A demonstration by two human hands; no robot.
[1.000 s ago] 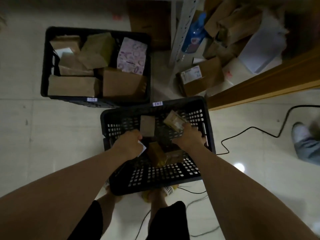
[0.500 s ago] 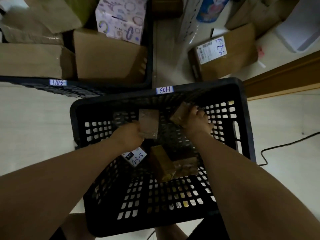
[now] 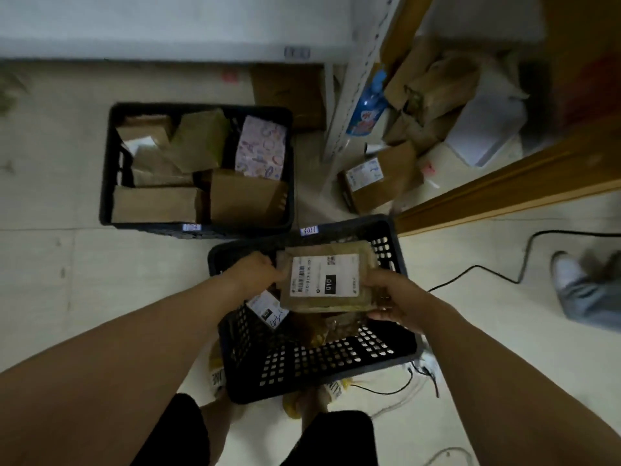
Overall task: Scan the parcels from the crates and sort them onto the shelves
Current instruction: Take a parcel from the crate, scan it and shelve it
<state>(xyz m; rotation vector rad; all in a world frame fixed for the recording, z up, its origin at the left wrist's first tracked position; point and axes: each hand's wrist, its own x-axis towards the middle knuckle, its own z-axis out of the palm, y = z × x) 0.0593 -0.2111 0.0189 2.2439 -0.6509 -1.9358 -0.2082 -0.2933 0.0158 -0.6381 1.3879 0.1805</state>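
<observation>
Both of my hands hold a flat brown parcel [image 3: 327,297] with a white barcode label, lifted above the near black crate [image 3: 302,368]. My left hand [image 3: 250,270] grips its left edge and my right hand [image 3: 395,297] grips its right edge. Below it in the crate lie a labelled parcel [image 3: 268,309] with handwriting and a brown parcel [image 3: 336,327], partly hidden. A second black crate [image 3: 111,163] farther left is full of brown boxes and one patterned parcel [image 3: 261,152].
A white shelf post [image 3: 353,95] stands behind the crates, with a labelled cardboard box [image 3: 376,178] and several brown parcels at its base. A black cable [image 3: 487,270] runs across the floor at right. Another person's shoe [image 3: 568,270] shows at the right edge.
My hands were down inside the near crate on small parcels. Now they have risen and hold one flat labelled parcel between them, label up. The camera has pulled back from the crate.
</observation>
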